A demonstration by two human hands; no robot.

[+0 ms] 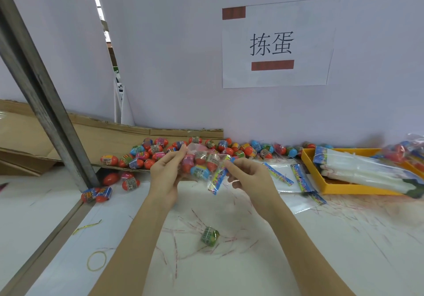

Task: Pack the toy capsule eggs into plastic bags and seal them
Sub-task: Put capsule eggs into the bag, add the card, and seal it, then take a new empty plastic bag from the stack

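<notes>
**Both hands hold a filled bag of capsule eggs above the table**

Head view: the clear plastic bag (202, 165) with several toy capsule eggs inside is held up between the two hands, above the white table (298, 249) and in front of the loose pile of eggs (160, 151). The left hand (164, 176) pinches the bag's upper left corner between thumb and fingers. The right hand (246, 175) grips the bag's colourful header strip (219, 178) with curled fingers; the strip hangs folded downward.

Relative to the held bag: the pile of eggs lies just behind, partly on a flattened cardboard sheet (91, 132). A single green egg (210, 236) lies below, between the forearms. Flat empty bags (286, 176) lie to the right, and beyond them a yellow tray (344, 190) holds a bag stack. A yellow rubber band (96, 260) lies at lower left.
</notes>
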